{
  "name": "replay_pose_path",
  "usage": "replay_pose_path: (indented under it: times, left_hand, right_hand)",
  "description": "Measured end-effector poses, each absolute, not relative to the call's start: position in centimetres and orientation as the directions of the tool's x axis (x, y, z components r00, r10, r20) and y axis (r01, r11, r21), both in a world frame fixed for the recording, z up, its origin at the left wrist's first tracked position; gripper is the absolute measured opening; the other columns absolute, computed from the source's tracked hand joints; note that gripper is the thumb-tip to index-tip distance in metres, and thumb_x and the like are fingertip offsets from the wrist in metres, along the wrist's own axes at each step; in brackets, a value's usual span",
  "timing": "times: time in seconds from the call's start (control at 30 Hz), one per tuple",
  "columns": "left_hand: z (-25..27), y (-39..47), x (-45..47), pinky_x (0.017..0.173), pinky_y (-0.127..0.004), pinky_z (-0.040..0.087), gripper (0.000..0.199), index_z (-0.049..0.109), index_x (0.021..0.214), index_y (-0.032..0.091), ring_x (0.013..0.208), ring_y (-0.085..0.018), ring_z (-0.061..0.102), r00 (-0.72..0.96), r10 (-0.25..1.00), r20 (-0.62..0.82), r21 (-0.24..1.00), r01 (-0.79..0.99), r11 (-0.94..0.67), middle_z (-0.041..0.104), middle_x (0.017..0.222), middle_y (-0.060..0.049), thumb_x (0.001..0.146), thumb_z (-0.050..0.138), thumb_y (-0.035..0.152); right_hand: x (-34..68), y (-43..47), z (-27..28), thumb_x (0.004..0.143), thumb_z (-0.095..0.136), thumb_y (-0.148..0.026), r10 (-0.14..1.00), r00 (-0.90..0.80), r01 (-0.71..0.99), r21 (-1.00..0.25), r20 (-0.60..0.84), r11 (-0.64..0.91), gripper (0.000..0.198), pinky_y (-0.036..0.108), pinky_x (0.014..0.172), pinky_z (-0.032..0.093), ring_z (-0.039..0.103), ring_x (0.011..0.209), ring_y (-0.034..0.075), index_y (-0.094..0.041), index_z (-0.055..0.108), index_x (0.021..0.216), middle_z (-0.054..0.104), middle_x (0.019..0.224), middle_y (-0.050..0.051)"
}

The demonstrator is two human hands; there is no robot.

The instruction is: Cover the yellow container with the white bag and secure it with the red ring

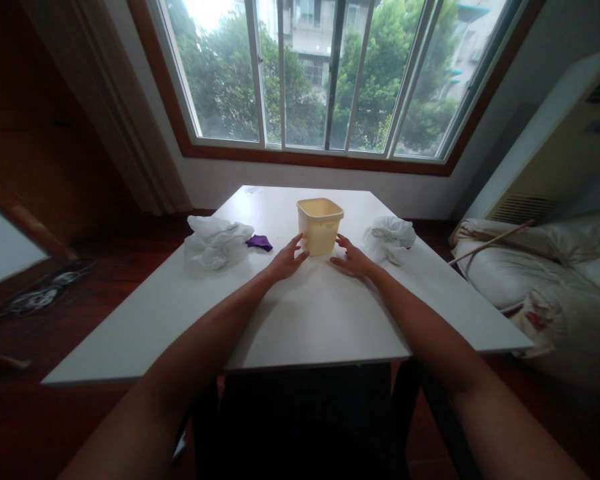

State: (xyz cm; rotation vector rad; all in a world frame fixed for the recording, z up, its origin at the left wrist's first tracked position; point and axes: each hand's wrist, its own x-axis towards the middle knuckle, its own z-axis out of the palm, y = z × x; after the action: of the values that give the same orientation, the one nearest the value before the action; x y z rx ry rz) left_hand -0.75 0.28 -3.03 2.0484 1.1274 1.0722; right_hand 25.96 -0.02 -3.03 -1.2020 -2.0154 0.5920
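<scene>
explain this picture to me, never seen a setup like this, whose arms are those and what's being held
There's no machine: these are a person's bare arms, seen by a camera on that person's head, looking forward and down. The left hand and right hand flank a pale yellow tub standing on a white table. Their fingers are spread; whether they touch it, I can't tell. To its left lie a crumpled white bundle and a small purple item; to its right, another white bundle.
</scene>
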Motion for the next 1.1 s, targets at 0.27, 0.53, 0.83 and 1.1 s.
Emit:
replay_pose_path:
  times: [0.27, 0.53, 0.83, 1.1]
  left_hand:
    - [-3.2, 1.0, -1.1, 0.106, -0.046, 0.043, 0.070, 0.027, 0.153, 0.022, 0.129, -0.029, 0.054, 0.408, 0.842, 0.353, 0.588, 0.603, -0.539, 0.053, 0.144, -0.015, 0.092, 0.051, 0.045]
    - [-0.8, 1.1, -3.2, 0.117, -0.060, 0.012, 0.046, 0.058, 0.132, 0.020, 0.138, -0.033, 0.039, 0.256, 0.908, 0.331, 0.040, 0.958, -0.284, 0.045, 0.150, -0.016, 0.093, 0.046, 0.040]
    - [0.2, 0.5, -5.1, 0.110, -0.057, 0.026, 0.046, 0.070, 0.109, 0.009, 0.122, -0.038, 0.054, 0.102, 0.989, 0.104, 0.050, 0.993, -0.108, 0.062, 0.127, -0.025, 0.089, 0.050, 0.045]
    - [2.0, -1.5, -2.0, 0.080, -0.026, 0.051, 0.020, 0.076, 0.091, 0.024, 0.090, -0.019, 0.068, 0.345, 0.920, 0.186, 0.264, 0.884, -0.385, 0.074, 0.098, -0.005, 0.082, 0.058, 0.023]
  right_hand:
    - [26.0, 0.4, -3.4, 0.077, 0.072, -0.041, 0.896, -0.222, 0.587, -0.681, 0.383, 0.437, 0.085, 0.051, 0.095, 0.052, 0.058, 0.120, 0.029, -0.021, 0.031, 0.149, 0.061, 0.129, 0.017]
    - [25.7, -0.1, -2.1, 0.084, 0.066, -0.032, 0.882, -0.122, 0.694, -0.595, 0.455, 0.404, 0.048, 0.042, 0.089, 0.055, 0.068, 0.098, 0.022, -0.019, 0.052, 0.128, 0.072, 0.104, 0.009]
    - [25.3, -1.2, -0.8, 0.085, 0.063, -0.029, 0.875, -0.182, 0.670, -0.594, 0.449, 0.445, 0.016, 0.031, 0.074, 0.056, 0.070, 0.076, 0.017, -0.017, 0.070, 0.094, 0.075, 0.086, 0.006]
    - [24.0, -2.1, -1.1, 0.082, 0.065, -0.034, 0.844, -0.384, 0.542, -0.649, 0.374, 0.534, 0.029, 0.026, 0.065, 0.054, 0.066, 0.067, 0.013, -0.015, 0.070, 0.104, 0.074, 0.091, 0.007]
